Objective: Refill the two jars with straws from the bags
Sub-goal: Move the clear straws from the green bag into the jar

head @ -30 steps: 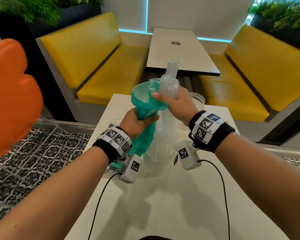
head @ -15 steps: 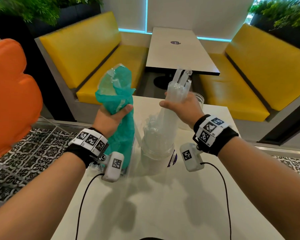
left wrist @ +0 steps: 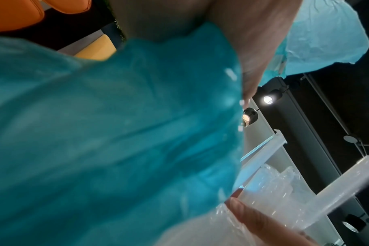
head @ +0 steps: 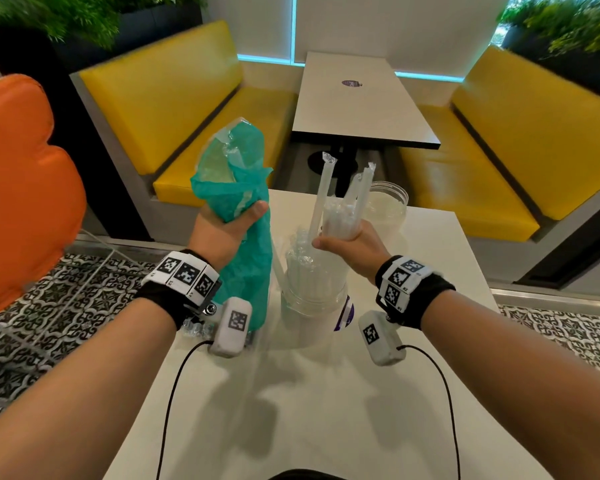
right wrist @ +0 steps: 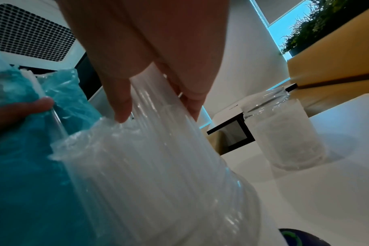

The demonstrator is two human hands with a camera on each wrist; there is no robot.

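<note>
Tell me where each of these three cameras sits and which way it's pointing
Head: on the head, looking forward and down at the white table; both forearms, left hand, right hand.
Left wrist: under the left hand, looking up past the teal bag at ceiling lamps; palm, thumb.
Right wrist: under the right hand, looking at the straws and far jar; fingers.
Shared: teal bag, straws.

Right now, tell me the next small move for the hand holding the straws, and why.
Probably lower the right hand and let the straw bundle settle into the near jar. The straws' lower ends already seem to sit inside it, while the left hand grips the teal bag off to the side.
</note>
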